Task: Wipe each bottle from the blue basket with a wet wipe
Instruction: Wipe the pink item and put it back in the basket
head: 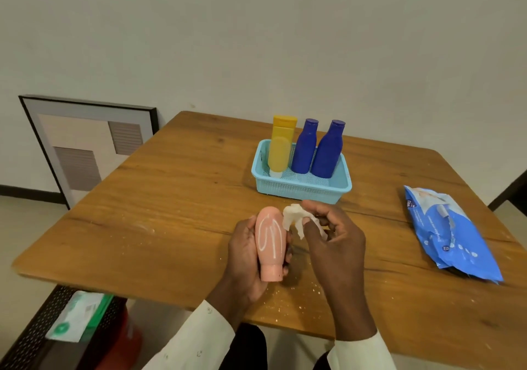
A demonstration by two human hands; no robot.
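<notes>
Where the head view looks down, a wooden table (171,198) with visible grain and dark knots fills the middle of the room, its front edge rounded and its top dusted with pale crumbs (288,295) near the person. Behind it rises a plain off-white wall (256,27), with a dark skirting strip along the floor at the left. A black-framed picture (85,147) leans against that wall on the floor, left of the table. Below the table's left front corner sits a dark mesh surface (37,332) with a green and white packet (78,315) lying on it, and something red shows just beside it.

Toward the far side of the table stands the blue basket (302,188), holding a yellow bottle (281,147) standing cap down on the left and two dark blue bottles (305,147) (328,150) leaning to its right. A blue pack of wet wipes (450,232) lies flat near the right edge, well apart from the basket.

Nearer the person, above the table front, the left hand (245,255) has its fingers wrapped around a pink bottle (271,244), held cap toward the camera, with white looping marks on its face. The right hand (333,235) pinches a crumpled white wet wipe (296,218) between thumb and fingertips, the wipe touching the bottle's upper right shoulder. Cream sleeves (199,338) cover both wrists
</notes>
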